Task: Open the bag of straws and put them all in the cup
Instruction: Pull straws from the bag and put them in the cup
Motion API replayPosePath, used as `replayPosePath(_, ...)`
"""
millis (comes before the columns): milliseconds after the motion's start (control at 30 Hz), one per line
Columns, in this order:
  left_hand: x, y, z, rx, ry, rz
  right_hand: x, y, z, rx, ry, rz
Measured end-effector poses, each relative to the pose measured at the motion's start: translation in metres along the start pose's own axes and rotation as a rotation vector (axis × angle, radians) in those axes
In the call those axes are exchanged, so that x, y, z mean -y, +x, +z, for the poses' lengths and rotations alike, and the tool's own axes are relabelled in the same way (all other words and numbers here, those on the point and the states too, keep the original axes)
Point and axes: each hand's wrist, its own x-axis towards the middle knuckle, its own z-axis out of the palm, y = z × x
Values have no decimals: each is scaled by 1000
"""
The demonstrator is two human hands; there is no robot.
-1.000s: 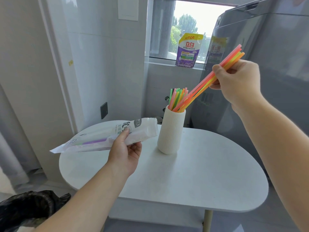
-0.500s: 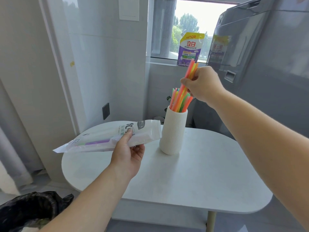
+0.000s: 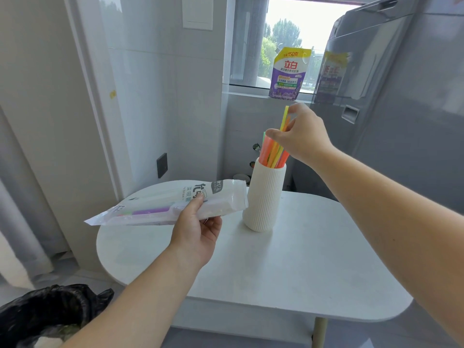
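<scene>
A white ribbed cup (image 3: 264,197) stands on the white oval table (image 3: 288,267). Several coloured straws (image 3: 272,153) stick up out of it. My right hand (image 3: 302,136) is just above the cup's rim and pinches a small bunch of yellow, orange and pink straws whose lower ends are inside the cup. My left hand (image 3: 195,229) holds the white straw bag (image 3: 170,204) level over the table's left side, its mouth facing the cup. A purple straw and a few others show through the bag.
A grey washing machine (image 3: 391,109) stands close behind the table on the right. A purple detergent pouch (image 3: 288,74) sits on the window sill. A black bin bag (image 3: 47,315) is on the floor at lower left. Wall at left.
My right hand swung the bunch of straws from a slant at the upper right to upright and lowered it into the cup. The left hand and bag stayed put.
</scene>
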Motion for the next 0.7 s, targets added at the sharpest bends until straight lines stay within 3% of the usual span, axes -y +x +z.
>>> replayPosePath(233,0,0,-1,8,10,7,1,2,3,71,-139,-203)
replayPosePath(433,0,-2,0,23,8,18,-1,-8,7,302,-396,-204)
replayPosePath(600,0,-2,0,16,9,5,-3,-10,8,282,-327,-206)
replayPosePath(700,0,-2,1,24,11,5,-6,-7,12,357,-487,-230)
